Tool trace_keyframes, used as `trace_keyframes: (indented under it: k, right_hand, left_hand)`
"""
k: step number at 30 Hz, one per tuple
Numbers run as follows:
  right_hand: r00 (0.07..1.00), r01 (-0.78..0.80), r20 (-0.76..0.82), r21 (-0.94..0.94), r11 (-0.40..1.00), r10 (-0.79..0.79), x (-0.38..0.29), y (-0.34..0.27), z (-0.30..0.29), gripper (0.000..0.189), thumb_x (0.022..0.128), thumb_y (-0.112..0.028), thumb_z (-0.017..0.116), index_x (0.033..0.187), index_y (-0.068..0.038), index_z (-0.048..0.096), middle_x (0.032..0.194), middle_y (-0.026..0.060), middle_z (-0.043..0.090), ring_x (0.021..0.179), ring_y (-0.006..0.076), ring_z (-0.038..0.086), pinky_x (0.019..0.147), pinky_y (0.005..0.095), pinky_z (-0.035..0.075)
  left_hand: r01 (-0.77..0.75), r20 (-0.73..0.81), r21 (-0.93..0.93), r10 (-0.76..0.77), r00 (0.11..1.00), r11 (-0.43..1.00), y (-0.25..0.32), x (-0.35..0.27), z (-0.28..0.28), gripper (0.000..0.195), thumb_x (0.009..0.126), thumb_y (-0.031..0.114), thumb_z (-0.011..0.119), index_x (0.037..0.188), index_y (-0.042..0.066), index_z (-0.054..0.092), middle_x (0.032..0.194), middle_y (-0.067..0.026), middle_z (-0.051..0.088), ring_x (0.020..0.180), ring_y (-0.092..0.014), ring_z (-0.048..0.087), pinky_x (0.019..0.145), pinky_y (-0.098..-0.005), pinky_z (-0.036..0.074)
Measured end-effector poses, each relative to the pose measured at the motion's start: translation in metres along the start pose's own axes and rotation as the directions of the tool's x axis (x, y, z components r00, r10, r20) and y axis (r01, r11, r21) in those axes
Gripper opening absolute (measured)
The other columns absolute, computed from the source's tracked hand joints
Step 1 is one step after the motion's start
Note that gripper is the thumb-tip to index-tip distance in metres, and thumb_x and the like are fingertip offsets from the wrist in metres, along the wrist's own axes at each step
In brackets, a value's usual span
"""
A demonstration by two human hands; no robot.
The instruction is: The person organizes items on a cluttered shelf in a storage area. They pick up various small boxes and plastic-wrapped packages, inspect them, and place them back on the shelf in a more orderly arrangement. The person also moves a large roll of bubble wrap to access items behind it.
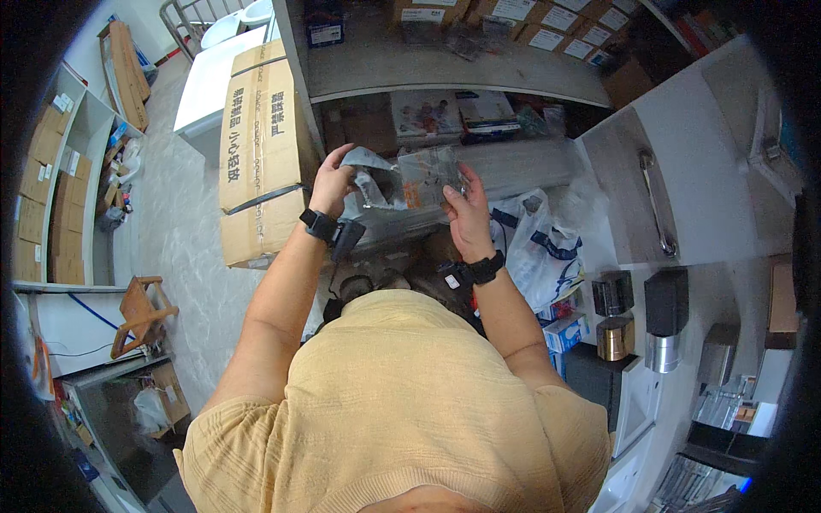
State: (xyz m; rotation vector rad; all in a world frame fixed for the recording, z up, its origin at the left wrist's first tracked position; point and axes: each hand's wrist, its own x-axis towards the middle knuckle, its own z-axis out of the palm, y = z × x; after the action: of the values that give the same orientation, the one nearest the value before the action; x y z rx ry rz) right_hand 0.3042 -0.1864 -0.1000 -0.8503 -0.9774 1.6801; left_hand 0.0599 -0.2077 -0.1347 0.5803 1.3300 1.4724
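In front of my chest I hold a clear plastic packet (428,178) with orange print on its lower left part. What is inside it cannot be made out. My left hand (331,187) pinches a loose, crumpled flap of clear plastic (372,183) at the packet's left side. The packet's right edge lies between the thumb and fingers of my right hand (469,218). Both wrists wear black straps with small devices. Beyond the packet, a low shelf bears a stack of booklets or flat boxes (489,114).
A strapped cardboard carton (263,147) with printed writing stands close by my left hand. Stuffed plastic bags (542,247) are at my right. Labelled boxes (551,22) line the upper shelf. A metal bar handle (655,205) projects from the right panel. A wooden stool (142,315) is farther left.
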Motion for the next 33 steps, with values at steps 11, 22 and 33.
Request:
trace_keyframes:
  k: [11,22,33]
  right_hand:
    - [0.998,-0.023,0.061,0.090,0.996,0.017,0.005,0.004,0.015,0.053,0.083,0.000,0.059,0.133,-0.008,0.042,0.125,0.0064,0.050,0.110,0.0188,0.053,0.092,0.0345,0.046]
    - [0.984,-0.087,-0.144,0.127,0.988,0.105,0.022,0.028,-0.019,0.044,0.083,-0.003,0.059,0.125,-0.003,0.045,0.116,0.0089,0.056,0.103,0.0226,0.055,0.090,0.0364,0.044]
    - [0.939,-0.274,-0.174,0.145,0.951,0.297,0.081,0.094,-0.056,0.040,0.081,-0.009,0.059,0.119,-0.006,0.045,0.115,0.0095,0.055,0.100,0.0255,0.055,0.082,0.0421,0.042]
  left_hand:
    - [-0.160,-0.029,0.147,0.166,0.986,0.976,-0.009,0.006,-0.005,0.011,0.088,0.016,0.060,0.094,0.006,0.062,0.082,0.0003,0.058,0.074,-0.010,0.051,0.067,-0.0255,0.041]
    - [-0.158,-0.007,0.077,0.159,0.987,0.984,-0.016,-0.018,-0.011,0.028,0.093,0.024,0.059,0.100,-0.002,0.066,0.084,0.0011,0.064,0.074,-0.006,0.054,0.068,-0.0225,0.043]
    - [-0.110,-0.059,0.035,0.112,0.992,0.993,-0.029,-0.013,-0.016,0.032,0.095,0.027,0.055,0.103,-0.002,0.065,0.090,0.0010,0.064,0.080,-0.007,0.054,0.073,-0.0228,0.043]
